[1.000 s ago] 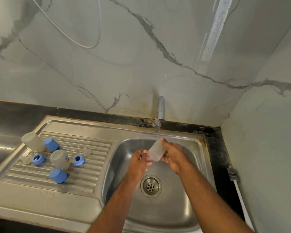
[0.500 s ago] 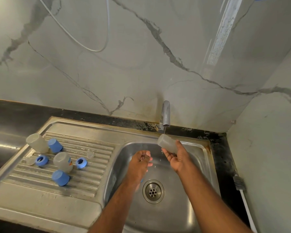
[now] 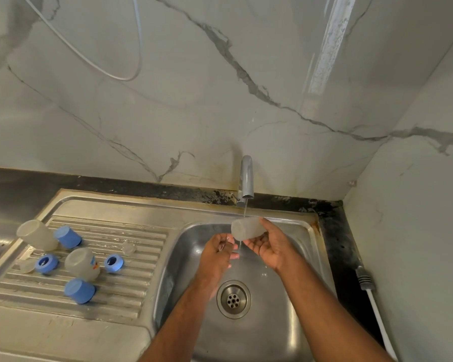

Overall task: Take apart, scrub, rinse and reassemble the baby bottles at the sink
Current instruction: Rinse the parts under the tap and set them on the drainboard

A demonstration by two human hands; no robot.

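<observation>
My right hand [image 3: 268, 246] grips a frosted clear bottle body [image 3: 245, 228], lying sideways under the thin stream from the tap [image 3: 247, 177]. Water runs off it into the sink basin [image 3: 285, 309]. My left hand [image 3: 216, 253] hovers just left of and below the bottle with fingers loosely bent, holding nothing I can see. On the ribbed drainboard [image 3: 131, 280] lie two more bottle bodies [image 3: 37, 235] [image 3: 82, 263], two blue caps [image 3: 68, 236] [image 3: 79, 290], two blue collar rings [image 3: 46, 263] [image 3: 113, 263] and clear teats [image 3: 128, 248] [image 3: 25, 266].
The drain [image 3: 233, 299] sits in the middle of the basin below my hands. A black counter strip [image 3: 335, 231] runs behind and to the right of the sink. A white cable with a grey plug [image 3: 365, 279] lies along the right wall. Marble walls enclose the corner.
My right hand has brought the bottle from up near the spout down and turned it sideways under the stream. My left hand stayed below it, a little closer.
</observation>
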